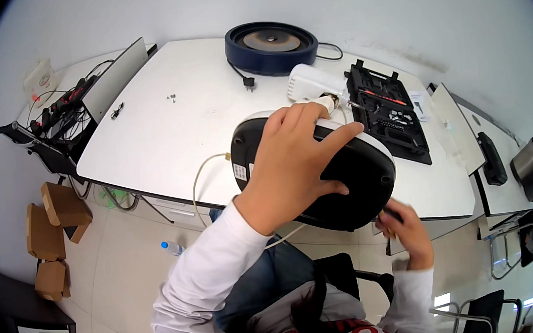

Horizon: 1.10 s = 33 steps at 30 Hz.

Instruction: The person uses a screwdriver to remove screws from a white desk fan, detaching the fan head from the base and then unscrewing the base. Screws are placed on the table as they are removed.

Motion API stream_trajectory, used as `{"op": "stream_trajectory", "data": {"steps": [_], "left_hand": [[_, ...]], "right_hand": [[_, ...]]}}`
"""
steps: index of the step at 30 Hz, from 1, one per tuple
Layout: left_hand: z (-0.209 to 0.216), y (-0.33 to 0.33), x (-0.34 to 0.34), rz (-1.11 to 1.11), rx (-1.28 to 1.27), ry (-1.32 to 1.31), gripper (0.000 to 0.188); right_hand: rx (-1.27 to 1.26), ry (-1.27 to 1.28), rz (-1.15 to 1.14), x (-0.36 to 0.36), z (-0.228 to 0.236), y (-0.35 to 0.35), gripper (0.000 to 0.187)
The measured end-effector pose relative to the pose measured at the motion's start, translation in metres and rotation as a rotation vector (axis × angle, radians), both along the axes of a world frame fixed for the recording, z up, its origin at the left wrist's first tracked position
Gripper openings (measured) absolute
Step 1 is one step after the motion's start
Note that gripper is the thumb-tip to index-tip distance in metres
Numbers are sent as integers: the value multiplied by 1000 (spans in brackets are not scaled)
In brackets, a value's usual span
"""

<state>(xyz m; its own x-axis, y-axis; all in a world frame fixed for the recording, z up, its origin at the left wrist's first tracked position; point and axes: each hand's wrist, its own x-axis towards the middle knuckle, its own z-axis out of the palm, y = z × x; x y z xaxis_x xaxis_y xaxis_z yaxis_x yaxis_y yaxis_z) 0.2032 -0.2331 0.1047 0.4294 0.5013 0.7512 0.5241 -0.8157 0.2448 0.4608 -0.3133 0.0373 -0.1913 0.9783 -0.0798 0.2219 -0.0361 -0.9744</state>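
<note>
A white appliance with a black underside [352,176] is tipped so that its base faces me, over the table's near edge. My left hand [289,163] is spread across the base, gripping it with fingers over the far rim and thumb on the black face. A pale cord [197,185] runs from its left side and hangs below the table edge. My right hand [411,232], lower right of the base, is closed round a dark-handled tool [392,214]; its tip is hidden, so I cannot tell its kind. Beyond the appliance lies a white plastic housing [316,85].
An open black tool case [393,111] lies on the white table [157,140], right of the appliance. Farther back sits a round dark-blue electric hotplate [272,46] with a plug. Small metal bits [171,98] lie to the left. Cardboard boxes [45,233] and a bottle [172,248] stand on the floor.
</note>
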Motion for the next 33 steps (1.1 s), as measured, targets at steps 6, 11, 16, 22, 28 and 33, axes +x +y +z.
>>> {"op": "stream_trajectory", "data": {"steps": [6, 11, 16, 22, 28, 33], "left_hand": [[-4, 14, 45, 6, 127, -40, 71], [-16, 35, 63, 45, 251, 40, 77], [-50, -11, 42, 265, 286, -262, 80], [-139, 18, 17, 205, -251, -785, 70], [-147, 18, -6, -144, -736, -813, 79], [-131, -2, 1, -222, -838, -886, 68]], "right_hand": [[120, 191, -369, 2, -1, -98, 40], [274, 5, -465, -7, 11, -149, 46], [357, 29, -565, -26, -1, -186, 50], [530, -268, -615, -17, -24, -197, 44], [497, -265, -514, -28, -35, -180, 32], [560, -174, -495, -39, -56, -163, 32]]}}
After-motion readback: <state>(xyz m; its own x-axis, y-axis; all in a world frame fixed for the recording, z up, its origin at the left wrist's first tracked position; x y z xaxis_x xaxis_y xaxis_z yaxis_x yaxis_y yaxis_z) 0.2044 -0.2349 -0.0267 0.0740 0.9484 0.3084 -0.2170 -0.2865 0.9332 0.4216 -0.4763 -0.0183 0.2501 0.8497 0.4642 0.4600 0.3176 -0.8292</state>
